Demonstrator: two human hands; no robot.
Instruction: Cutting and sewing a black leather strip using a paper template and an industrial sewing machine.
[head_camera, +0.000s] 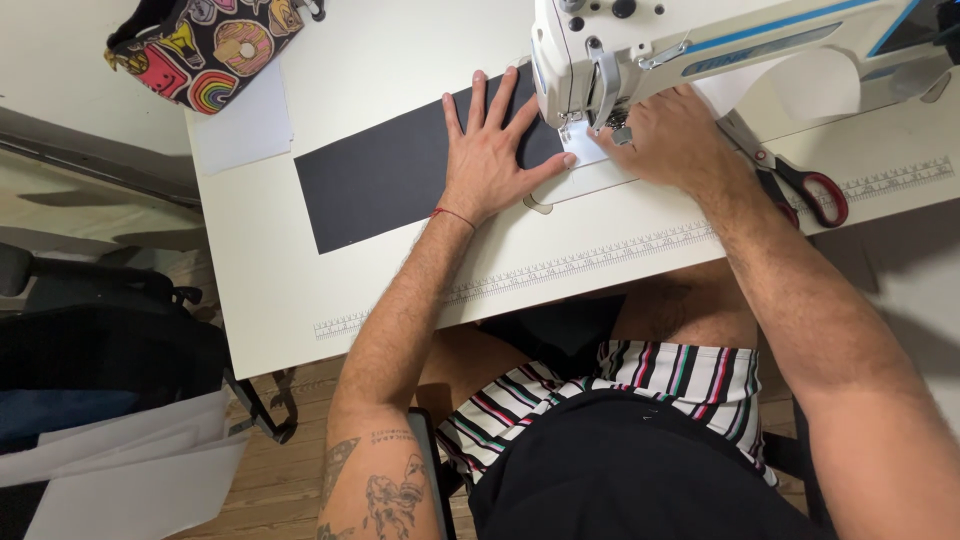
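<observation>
I sit at a white desk (300, 290) with ruler markings along its edge, wooden floor below. My left hand (495, 150) lies flat, fingers spread wide, pressing a long strip of black fabric (375, 180) onto the desk. My right hand (675, 140) rests curled beside the needle of the white sewing machine (700, 40); how tight its grip is, I cannot tell. Red-handled scissors (800, 180) lie just right of it. A patterned pouch (205, 45) sits at the far left corner.
</observation>
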